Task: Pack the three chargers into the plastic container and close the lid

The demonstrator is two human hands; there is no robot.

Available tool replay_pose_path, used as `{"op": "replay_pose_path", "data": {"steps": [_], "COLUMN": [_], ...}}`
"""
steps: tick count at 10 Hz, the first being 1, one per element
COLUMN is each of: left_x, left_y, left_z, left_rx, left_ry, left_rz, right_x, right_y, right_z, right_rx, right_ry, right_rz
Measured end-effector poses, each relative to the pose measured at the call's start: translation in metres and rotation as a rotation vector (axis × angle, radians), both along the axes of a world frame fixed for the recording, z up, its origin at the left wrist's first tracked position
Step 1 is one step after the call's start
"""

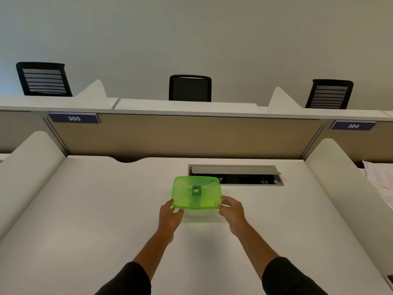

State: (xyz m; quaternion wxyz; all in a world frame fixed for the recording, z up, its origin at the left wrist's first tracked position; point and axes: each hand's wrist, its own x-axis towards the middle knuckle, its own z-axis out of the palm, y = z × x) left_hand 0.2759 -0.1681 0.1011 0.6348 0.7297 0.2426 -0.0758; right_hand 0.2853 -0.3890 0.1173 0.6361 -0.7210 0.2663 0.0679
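A clear plastic container [200,212] with a translucent green lid [196,192] sits in the middle of the white desk [106,209]. The lid lies on top of the container and bears a small green label at its centre. My left hand [170,217] grips the lid's near left corner. My right hand [231,211] grips its near right corner. Both thumbs rest on the lid's edge. No chargers show; the green lid hides whatever is inside.
An open cable hatch [236,174] is set into the desk just behind and right of the container. White side dividers [27,173] flank the desk, a tan partition [187,137] stands at the back, and papers [380,177] lie far right.
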Motion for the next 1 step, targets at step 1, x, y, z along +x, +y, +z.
{"op": "replay_pose_path", "data": {"steps": [1], "left_x": [-0.009], "left_y": [0.0005], "left_z": [0.0008], "left_rx": [0.104], "left_ry": [-0.011], "left_rz": [-0.051], "right_x": [-0.0062], "right_y": [0.0039], "right_z": [0.0033], "right_rx": [-0.098], "right_ry": [0.012], "right_rz": [0.046]}}
